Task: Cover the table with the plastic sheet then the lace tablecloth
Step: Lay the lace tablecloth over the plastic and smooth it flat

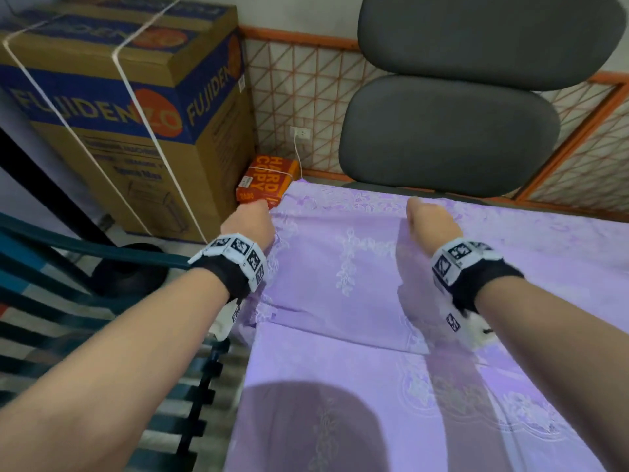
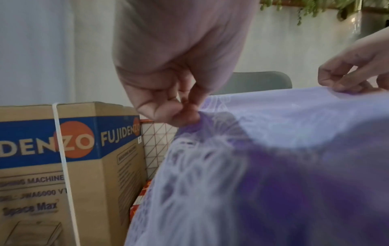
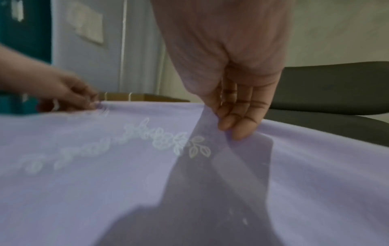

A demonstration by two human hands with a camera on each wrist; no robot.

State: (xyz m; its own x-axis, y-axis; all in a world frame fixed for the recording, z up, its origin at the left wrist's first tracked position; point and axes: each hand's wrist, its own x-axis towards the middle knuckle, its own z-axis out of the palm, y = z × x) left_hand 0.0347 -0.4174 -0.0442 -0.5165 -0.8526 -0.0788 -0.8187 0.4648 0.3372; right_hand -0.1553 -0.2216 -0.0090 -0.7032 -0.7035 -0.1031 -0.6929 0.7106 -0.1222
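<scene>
The lace tablecloth (image 1: 340,277), lilac with white floral work, is spread over the desk (image 1: 561,253), and a still-folded panel of it is held up at its far edge by both hands. The cloth's left corner is pinched between thumb and curled fingers (image 2: 168,113) of the left hand (image 1: 250,223); the fold further right is pinched by the right hand (image 1: 432,223), whose fingers (image 3: 242,119) are curled down onto the edge. The plastic sheet cannot be made out in any view; presumably it lies beneath. A likely fault from here is an uneven pull: if one hand were drawn further than the other, the panel would land skewed, or the lower layers would be dragged along and rucked. The open lace border could also be snagged or stretched by so small a pinch. The overall layout, the grey chair (image 1: 452,131) behind the desk and the large cardboard box (image 1: 115,107) to the left, is given only by the head view, where both grips are hidden behind the knuckles. The pinches themselves are shown only by the wrist views.
</scene>
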